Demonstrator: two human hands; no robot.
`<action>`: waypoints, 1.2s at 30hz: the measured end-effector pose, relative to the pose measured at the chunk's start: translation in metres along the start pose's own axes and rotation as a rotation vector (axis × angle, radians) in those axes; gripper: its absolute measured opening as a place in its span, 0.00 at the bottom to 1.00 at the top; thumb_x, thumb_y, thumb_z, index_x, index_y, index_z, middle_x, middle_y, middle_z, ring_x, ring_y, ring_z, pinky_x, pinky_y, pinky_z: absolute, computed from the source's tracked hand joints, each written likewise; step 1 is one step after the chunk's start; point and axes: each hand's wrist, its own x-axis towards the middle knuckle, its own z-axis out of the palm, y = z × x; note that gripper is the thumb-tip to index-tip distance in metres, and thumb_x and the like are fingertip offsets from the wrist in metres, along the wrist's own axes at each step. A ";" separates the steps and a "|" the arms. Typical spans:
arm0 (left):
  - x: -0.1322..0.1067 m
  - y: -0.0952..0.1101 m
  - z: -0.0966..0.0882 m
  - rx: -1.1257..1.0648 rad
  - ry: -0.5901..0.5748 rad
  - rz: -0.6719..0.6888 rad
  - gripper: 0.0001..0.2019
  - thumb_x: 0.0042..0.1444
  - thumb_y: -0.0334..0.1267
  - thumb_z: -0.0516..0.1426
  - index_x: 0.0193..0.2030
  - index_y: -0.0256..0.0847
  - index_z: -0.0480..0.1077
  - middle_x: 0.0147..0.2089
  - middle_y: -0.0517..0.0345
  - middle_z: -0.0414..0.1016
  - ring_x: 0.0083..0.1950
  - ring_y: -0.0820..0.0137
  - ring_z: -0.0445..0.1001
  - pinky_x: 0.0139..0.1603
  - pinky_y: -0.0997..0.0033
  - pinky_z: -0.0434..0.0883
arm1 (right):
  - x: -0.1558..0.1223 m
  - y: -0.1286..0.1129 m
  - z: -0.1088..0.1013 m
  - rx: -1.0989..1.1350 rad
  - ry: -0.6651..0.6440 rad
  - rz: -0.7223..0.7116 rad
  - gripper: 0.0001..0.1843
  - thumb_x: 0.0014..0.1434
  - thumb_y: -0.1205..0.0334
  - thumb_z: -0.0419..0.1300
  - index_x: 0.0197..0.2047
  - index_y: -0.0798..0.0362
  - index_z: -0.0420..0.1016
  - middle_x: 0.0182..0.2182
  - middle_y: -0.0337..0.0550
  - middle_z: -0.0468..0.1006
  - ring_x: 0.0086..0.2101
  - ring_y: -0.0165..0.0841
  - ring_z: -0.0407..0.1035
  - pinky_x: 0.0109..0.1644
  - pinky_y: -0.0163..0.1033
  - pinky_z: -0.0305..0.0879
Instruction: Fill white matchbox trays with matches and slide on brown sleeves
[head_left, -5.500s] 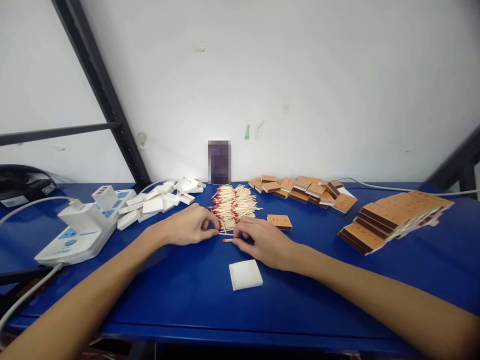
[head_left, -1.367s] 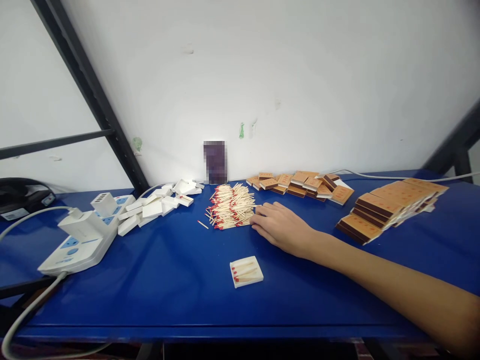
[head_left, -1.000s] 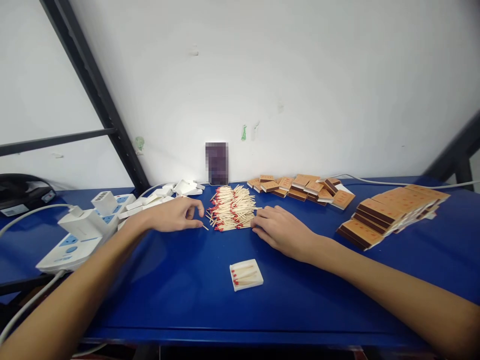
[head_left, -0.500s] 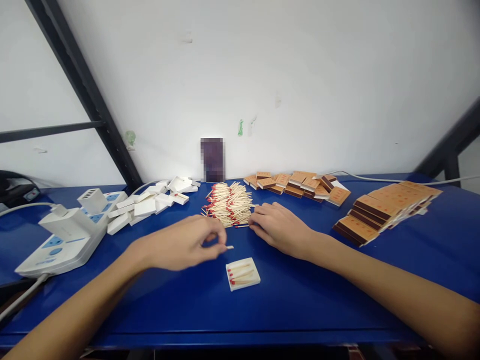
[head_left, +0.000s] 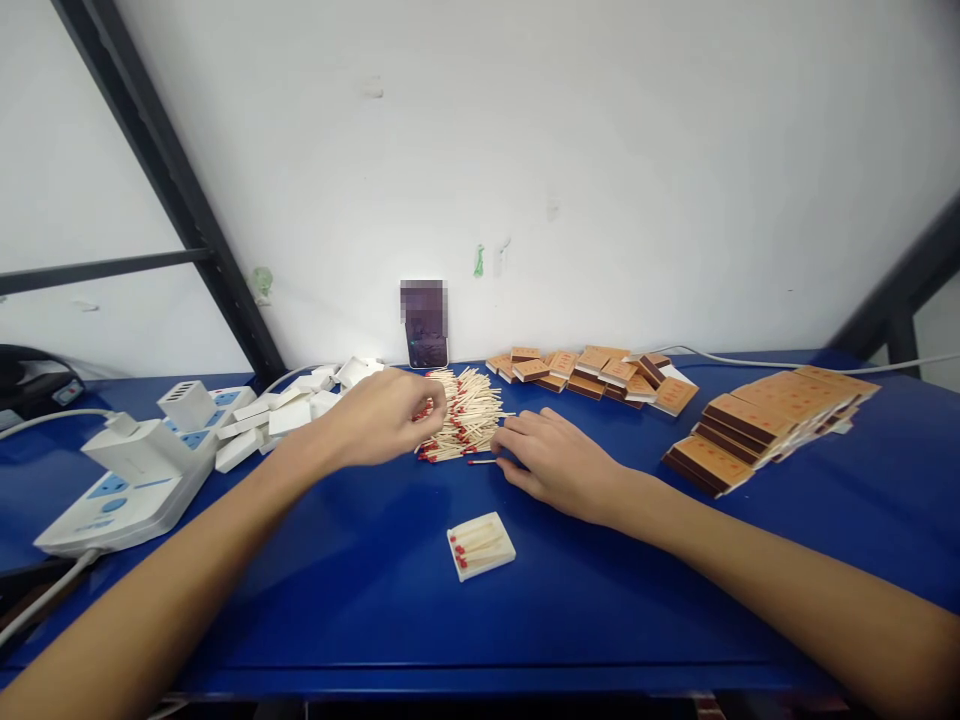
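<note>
A pile of red-tipped matches (head_left: 469, 420) lies on the blue table (head_left: 360, 560) near the wall. My left hand (head_left: 379, 418) is at the pile's left edge with its fingers curled together; what they pinch is hidden. My right hand (head_left: 559, 462) lies flat on the table at the pile's right, fingers apart, fingertips beside a loose match (head_left: 480, 461). A small white tray (head_left: 481, 546) holding a few matches sits in front of both hands.
Empty white trays (head_left: 292, 410) are heaped at the left beside a white power strip (head_left: 120, 480) with plugs and cables. Orange matchbox sleeves (head_left: 592, 372) lie behind the pile, and more are stacked (head_left: 772, 420) at the right. A phone (head_left: 425, 330) leans on the wall.
My left hand picked a stray match up left of the pile, carried it to the white tray, then went back to the pile's left edge. My right hand stayed by the pile.
</note>
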 end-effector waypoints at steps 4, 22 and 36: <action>0.000 -0.014 0.024 0.037 0.138 -0.004 0.10 0.58 0.36 0.50 0.31 0.38 0.70 0.22 0.62 0.67 0.24 0.74 0.61 0.35 0.68 0.58 | 0.001 0.001 0.001 -0.010 0.007 -0.007 0.08 0.66 0.64 0.54 0.43 0.53 0.73 0.41 0.46 0.77 0.41 0.38 0.68 0.41 0.42 0.53; -0.017 0.004 0.047 0.038 -0.035 0.150 0.11 0.61 0.36 0.52 0.45 0.41 0.73 0.36 0.57 0.78 0.32 0.70 0.72 0.31 0.71 0.61 | 0.001 0.002 0.009 0.028 0.027 -0.017 0.10 0.66 0.64 0.53 0.47 0.53 0.73 0.41 0.46 0.76 0.42 0.39 0.69 0.42 0.42 0.54; -0.017 0.006 0.052 -0.039 -0.097 0.202 0.15 0.60 0.35 0.53 0.52 0.45 0.71 0.42 0.57 0.78 0.40 0.66 0.76 0.37 0.71 0.66 | -0.003 0.000 0.005 0.059 0.034 -0.057 0.06 0.65 0.65 0.55 0.38 0.54 0.73 0.37 0.45 0.75 0.39 0.37 0.68 0.40 0.41 0.53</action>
